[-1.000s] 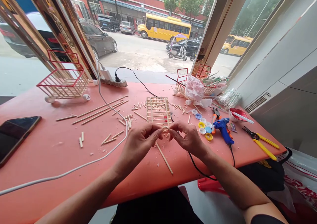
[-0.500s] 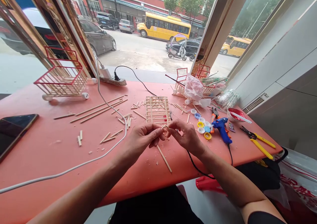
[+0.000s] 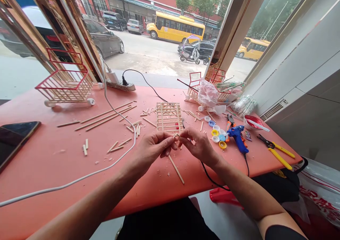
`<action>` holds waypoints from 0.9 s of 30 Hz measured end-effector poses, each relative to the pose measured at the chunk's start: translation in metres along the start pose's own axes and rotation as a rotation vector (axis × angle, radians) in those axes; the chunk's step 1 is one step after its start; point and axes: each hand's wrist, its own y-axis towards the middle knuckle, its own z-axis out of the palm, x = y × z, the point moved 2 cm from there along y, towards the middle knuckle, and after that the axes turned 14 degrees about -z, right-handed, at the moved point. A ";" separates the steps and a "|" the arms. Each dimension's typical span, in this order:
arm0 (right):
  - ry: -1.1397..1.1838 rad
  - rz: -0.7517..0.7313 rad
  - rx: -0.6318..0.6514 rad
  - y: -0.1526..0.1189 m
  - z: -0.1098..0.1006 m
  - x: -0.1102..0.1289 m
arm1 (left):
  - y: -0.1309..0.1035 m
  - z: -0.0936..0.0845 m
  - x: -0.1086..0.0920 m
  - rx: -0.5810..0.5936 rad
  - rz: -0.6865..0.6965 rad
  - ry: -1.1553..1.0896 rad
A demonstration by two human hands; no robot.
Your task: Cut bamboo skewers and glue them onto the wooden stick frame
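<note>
My left hand [image 3: 159, 144] and my right hand [image 3: 198, 144] meet over the table's near middle, thumbs and fingertips pinched together. Between them is a small pale wooden stick piece [image 3: 176, 135], mostly covered by the fingers. Just beyond the fingertips a wooden stick frame [image 3: 168, 116] with crossbars rests on the table. Below my hands a single wooden stick [image 3: 176, 170] lies at a slant. To the right of my right hand is a blue glue gun [image 3: 238, 139], lying on its side.
A pink table [image 3: 79, 178] carries loose sticks, a white cable [image 3: 106, 168], a phone [image 3: 17, 139], bottle caps [image 3: 215, 133], yellow-handled pliers [image 3: 276, 150] and a red bowl [image 3: 253, 123]. A red-rimmed stick cart [image 3: 65, 79] stands back left; more carts stand near a plastic bag [image 3: 208, 93].
Both hands stay almost where they were, still pinching. The small piece between the fingertips has turned slightly. Nothing else on the table has moved.
</note>
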 end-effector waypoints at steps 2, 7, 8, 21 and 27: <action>0.013 0.004 0.002 -0.001 0.000 -0.001 | 0.000 -0.001 0.001 -0.001 0.002 -0.001; 0.021 -0.009 0.005 -0.002 0.000 -0.003 | 0.001 -0.001 0.004 0.009 0.012 -0.023; 0.018 -0.010 0.005 -0.003 0.000 -0.003 | 0.001 -0.001 0.003 0.010 0.015 -0.026; 0.020 -0.023 -0.005 0.001 -0.005 0.002 | -0.003 -0.006 -0.002 -0.040 0.056 0.058; -0.005 -0.021 0.002 0.000 -0.006 0.002 | -0.006 -0.006 -0.007 -0.104 0.119 0.146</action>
